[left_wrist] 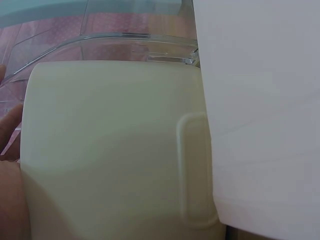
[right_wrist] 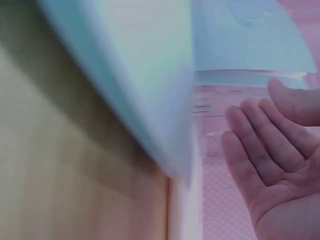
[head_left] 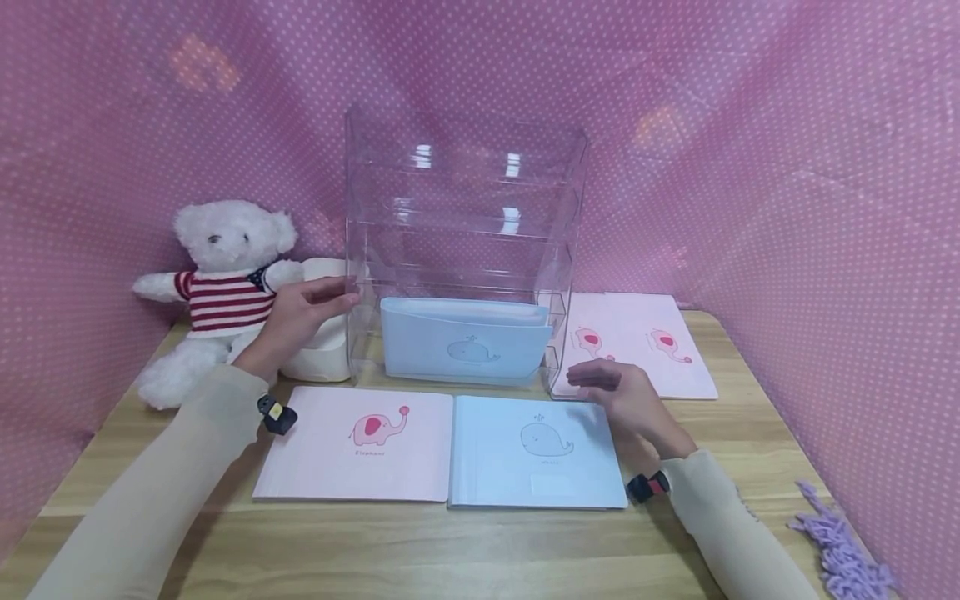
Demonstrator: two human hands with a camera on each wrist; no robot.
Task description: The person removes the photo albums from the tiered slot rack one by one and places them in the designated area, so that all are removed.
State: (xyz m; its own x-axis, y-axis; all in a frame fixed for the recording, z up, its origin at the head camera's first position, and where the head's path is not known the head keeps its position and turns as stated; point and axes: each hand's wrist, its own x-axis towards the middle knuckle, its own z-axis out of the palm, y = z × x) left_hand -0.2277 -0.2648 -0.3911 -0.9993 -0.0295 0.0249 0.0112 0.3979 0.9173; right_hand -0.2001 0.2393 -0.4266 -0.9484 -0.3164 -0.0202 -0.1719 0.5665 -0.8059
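Observation:
A clear plastic tiered rack (head_left: 457,225) stands in the middle, with a light-blue whale booklet (head_left: 468,346) upright in its lowest tier. At the rack's left side is my left hand (head_left: 296,321), fingers extended to its edge. My right hand (head_left: 626,396) hovers by the rack's lower right front corner, holding nothing; in the right wrist view its fingers (right_wrist: 250,145) are nearly straight. Two booklets lie flat in front of the rack: a pink elephant booklet (head_left: 322,442) on the left and a blue whale booklet (head_left: 495,458) beside it.
Pink elephant booklets (head_left: 630,321) lie to the rack's right. A white teddy bear (head_left: 232,233) in a striped shirt sits at the left, next to a cream rounded object (head_left: 318,362). Purple yarn (head_left: 843,546) lies near the right edge. Pink dotted cloth (head_left: 750,167) surrounds the table.

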